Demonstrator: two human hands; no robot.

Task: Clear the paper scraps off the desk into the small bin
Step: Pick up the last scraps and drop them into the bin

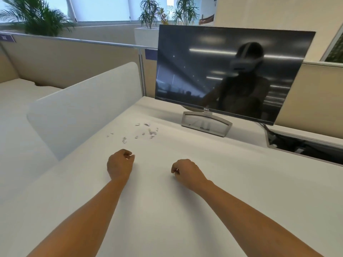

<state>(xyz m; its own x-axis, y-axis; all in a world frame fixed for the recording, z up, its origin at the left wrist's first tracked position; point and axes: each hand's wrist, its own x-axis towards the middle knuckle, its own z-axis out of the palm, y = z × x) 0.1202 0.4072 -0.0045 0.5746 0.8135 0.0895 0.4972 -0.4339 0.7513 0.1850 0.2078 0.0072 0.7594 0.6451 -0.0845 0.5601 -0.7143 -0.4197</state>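
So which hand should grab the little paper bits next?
Probably the left. The left hand sits nearer the paper scraps, which lie just ahead of it on the desk. The right hand is farther off to the side.

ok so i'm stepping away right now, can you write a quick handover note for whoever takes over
Left hand: fingers curled, just short of the scraps; a pale speck shows in the curl, and it may or may not be a scrap.
Right hand: curled the same way, farther from the scraps.
Paper scraps: scattered loose on the desk, left of the monitor stand.
Small bin: not in view.
Done: nothing that shows.
Left: gather every scrap, find the bin, drop them in.
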